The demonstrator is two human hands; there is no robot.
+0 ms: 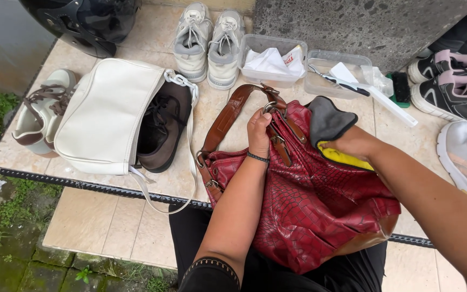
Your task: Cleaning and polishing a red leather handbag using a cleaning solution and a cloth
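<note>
A beige tiled ledge (109, 227) outdoors, edged by mossy ground, is covered with shoes, a white bag (104, 116) and two plastic containers (274, 59). The red handbag (314, 205) is rested on the lap; its top by the strap is gripped by the left hand (259, 132), while a grey-and-yellow cloth (328, 127) is pressed against it by the closed right hand (355, 143).

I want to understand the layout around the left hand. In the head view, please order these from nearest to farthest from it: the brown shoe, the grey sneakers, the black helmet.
From the left hand, on the red bag:
1. Brown shoe, to its left, partly under the white bag.
2. Grey sneakers, above it, by the stone wall.
3. Black helmet, at the top left corner.
</note>
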